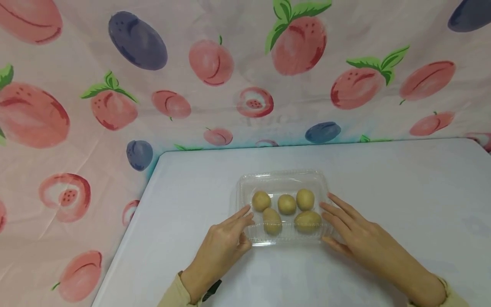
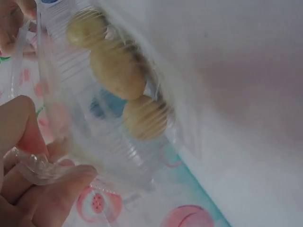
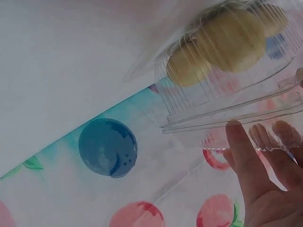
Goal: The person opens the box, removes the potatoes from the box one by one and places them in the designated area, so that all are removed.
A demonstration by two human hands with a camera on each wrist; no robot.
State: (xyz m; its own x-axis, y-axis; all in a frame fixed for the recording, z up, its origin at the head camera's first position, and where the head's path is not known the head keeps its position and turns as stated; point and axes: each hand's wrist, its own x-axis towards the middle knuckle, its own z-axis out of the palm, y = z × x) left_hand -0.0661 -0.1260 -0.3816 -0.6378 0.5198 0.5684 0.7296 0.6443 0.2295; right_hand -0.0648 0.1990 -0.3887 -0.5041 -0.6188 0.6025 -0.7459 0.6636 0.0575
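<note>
A clear plastic clamshell container (image 1: 283, 181) lies on the white table, with several small yellow-brown potatoes (image 1: 287, 204) inside. Its lid lies over them; the right wrist view shows the two rims (image 3: 227, 106) close together with a narrow gap. My left hand (image 1: 224, 243) is at the container's left side, and in the left wrist view its thumb and fingers (image 2: 61, 194) pinch the rim near a corner. On the opposite side, my right hand (image 1: 356, 232) touches the container's edge with fairly straight fingers (image 3: 246, 156), the thumb near the front corner.
The white table (image 1: 402, 183) extends to both sides of the container. Behind it and along its left hangs a pink cloth (image 1: 230, 21) printed with fruit. A dark strap-like piece (image 1: 212, 291) shows beneath the left wrist.
</note>
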